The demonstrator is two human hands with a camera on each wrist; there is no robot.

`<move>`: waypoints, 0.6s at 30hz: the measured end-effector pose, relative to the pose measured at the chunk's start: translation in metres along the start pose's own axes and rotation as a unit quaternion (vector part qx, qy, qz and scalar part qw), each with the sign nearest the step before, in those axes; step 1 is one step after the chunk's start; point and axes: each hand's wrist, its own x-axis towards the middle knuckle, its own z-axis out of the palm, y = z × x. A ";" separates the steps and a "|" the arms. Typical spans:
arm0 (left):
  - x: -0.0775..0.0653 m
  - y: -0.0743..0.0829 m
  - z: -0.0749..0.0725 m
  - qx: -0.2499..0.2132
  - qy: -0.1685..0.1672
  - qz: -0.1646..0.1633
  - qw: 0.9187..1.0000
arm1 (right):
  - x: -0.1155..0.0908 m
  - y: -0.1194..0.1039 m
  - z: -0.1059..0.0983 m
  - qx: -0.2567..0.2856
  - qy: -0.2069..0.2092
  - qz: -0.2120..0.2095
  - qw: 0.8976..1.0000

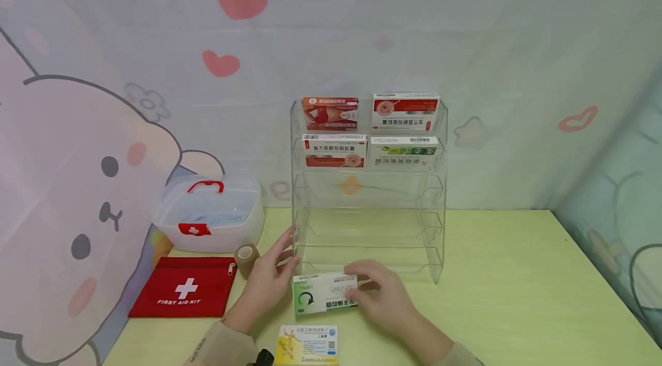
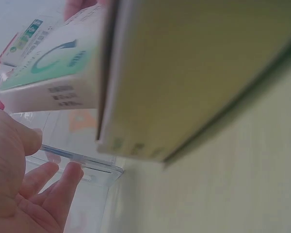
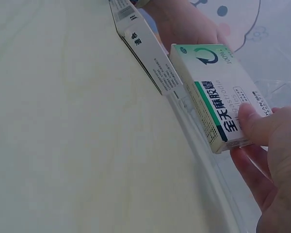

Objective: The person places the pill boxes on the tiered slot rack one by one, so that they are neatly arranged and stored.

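My right hand [image 1: 385, 297] pinches a white-and-green medicine box [image 1: 323, 295] by its right end, thumb on the printed face and fingers behind. In the right wrist view the box [image 3: 216, 92] is tilted, its green end towards the left hand. My left hand [image 1: 274, 274] is at the lower left side of a clear tiered display rack [image 1: 367, 239]. In the left wrist view its fingers [image 2: 63, 194] extend by the rack's clear edge; whether they touch it is hard to tell. A yellow-and-white medicine box [image 1: 307, 346] lies nearer me on the table.
Two red-and-white boxes, a red box [image 1: 331, 116] and a white-green box [image 1: 403, 156] fill the rack's two top tiers. At left are a red first aid pouch [image 1: 183, 291], a brown bandage roll [image 1: 246, 257] and a clear lidded case [image 1: 212, 216].
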 end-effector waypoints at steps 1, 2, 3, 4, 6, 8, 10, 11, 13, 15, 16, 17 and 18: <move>0.000 0.000 0.000 0.001 0.001 -0.002 1.000 | 0.001 0.000 -0.001 0.006 0.003 0.009 1.000; 0.000 0.000 0.000 0.002 0.002 -0.001 1.000 | 0.002 -0.001 -0.003 0.007 0.007 0.018 1.000; 0.000 0.000 0.000 0.002 0.001 -0.002 1.000 | 0.003 -0.001 -0.004 0.008 0.011 0.028 1.000; 0.000 0.000 -0.001 0.000 0.001 0.001 1.000 | 0.004 -0.002 -0.006 0.007 0.016 0.035 0.999; -0.001 0.001 -0.001 -0.005 0.001 0.007 1.000 | 0.006 -0.005 -0.010 0.006 0.031 0.041 0.999; -0.001 0.003 -0.002 -0.008 -0.001 0.012 1.000 | 0.009 -0.007 -0.015 0.005 0.051 0.036 0.998; -0.001 0.004 -0.002 -0.013 -0.002 0.016 1.000 | 0.013 -0.010 -0.021 0.008 0.070 0.027 0.997; 0.000 0.004 -0.002 -0.013 -0.001 0.016 1.000 | 0.015 -0.011 -0.024 0.010 0.080 0.023 0.996; 0.000 0.004 -0.002 -0.018 -0.002 0.016 1.000 | 0.019 -0.013 -0.029 0.013 0.097 0.014 0.995; 0.000 0.003 -0.003 -0.023 -0.002 0.017 1.000 | 0.023 -0.015 -0.035 0.014 0.115 0.009 0.993; 0.000 0.002 -0.003 -0.025 -0.002 0.017 1.000 | 0.026 -0.017 -0.037 0.012 0.124 0.006 0.992; 0.000 0.001 -0.003 -0.027 -0.002 0.018 0.999 | 0.029 -0.018 -0.039 0.010 0.134 0.002 0.991; 0.000 0.000 -0.003 -0.027 -0.002 0.018 0.999 | 0.031 -0.020 -0.042 0.008 0.142 -0.002 0.990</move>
